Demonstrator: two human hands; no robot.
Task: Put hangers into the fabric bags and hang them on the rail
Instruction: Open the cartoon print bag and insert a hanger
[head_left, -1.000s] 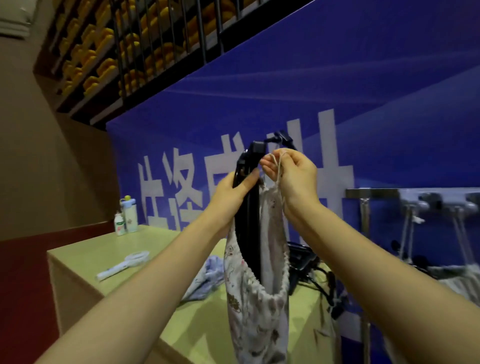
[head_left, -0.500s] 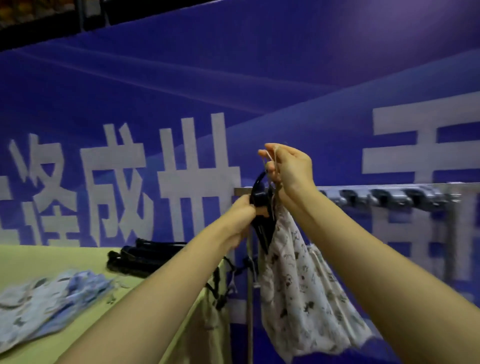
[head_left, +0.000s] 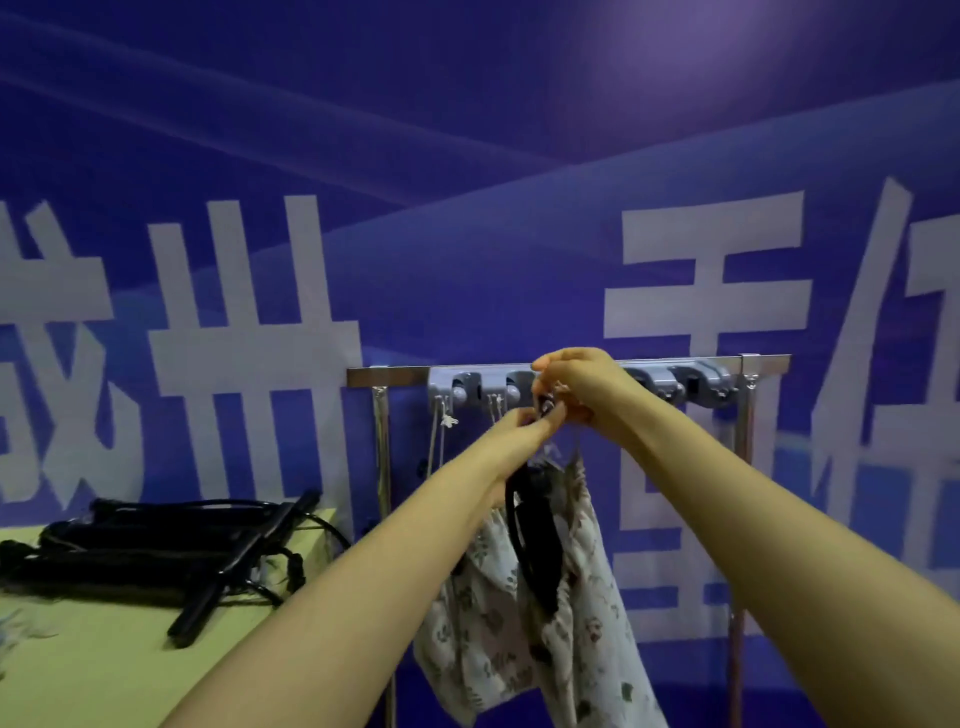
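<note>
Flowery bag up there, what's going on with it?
A person holds the flowery fabric bag, with black hangers poking out, up at the metal rail. The left hand and right hand both pinch its top beside the grey clips, apparently hooking it on. Spare hangers lie piled on the green table at left.

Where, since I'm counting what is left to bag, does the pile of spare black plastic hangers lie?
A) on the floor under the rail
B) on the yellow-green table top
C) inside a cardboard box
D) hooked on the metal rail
B: the pile of black plastic hangers rests on the yellow-green table top, to the left of the metal rail.
</note>
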